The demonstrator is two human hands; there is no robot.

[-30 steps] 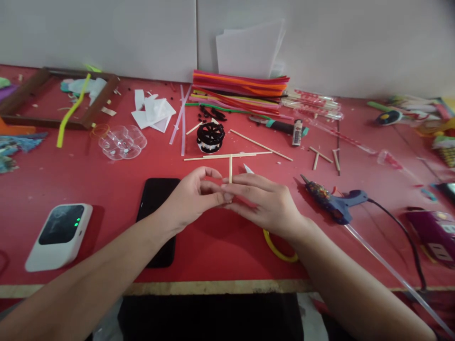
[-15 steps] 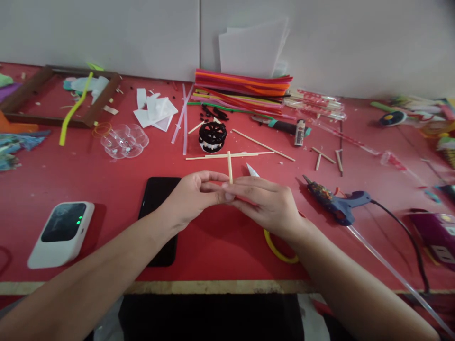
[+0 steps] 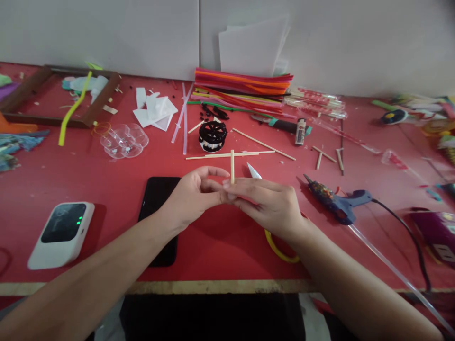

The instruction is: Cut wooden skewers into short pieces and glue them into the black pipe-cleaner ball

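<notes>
Two hands meet at the centre of the frame, their fingertips touching around the lower end of a short pale stick (image 3: 232,166), which stands nearly upright above them; the right hand (image 3: 268,201) has a narrow pinch on it, while the left hand (image 3: 199,194) has its fingers curved and its tips at the same spot, and I cannot tell whether it grips the stick too; both forearms cross the worn front edge (image 3: 220,287), which runs across the lower frame; between the wrists and that edge lies a stretch of red tabletop (image 3: 213,255), bounded at left by a black phone (image 3: 158,199), partly beneath the left forearm, and at right by yellow-handled scissors (image 3: 279,254), partly hidden under the right hand; just beyond the stick in the view, two thin sticks (image 3: 231,155) lie crosswise, near a black openwork piece (image 3: 212,137); a glue gun (image 3: 334,201) rests to the right of the right hand; at left of centre, a clear scalloped tray (image 3: 124,141) holds a few small bits, too small to identify; at upper left, a brown frame (image 3: 46,120) surrounds pale crumpled-looking items (image 3: 83,86), with a yellow strip (image 3: 74,109) lying over its near rail; at upper right, clear wrappers (image 3: 320,102) with red markings enclose pale sticks.
</notes>
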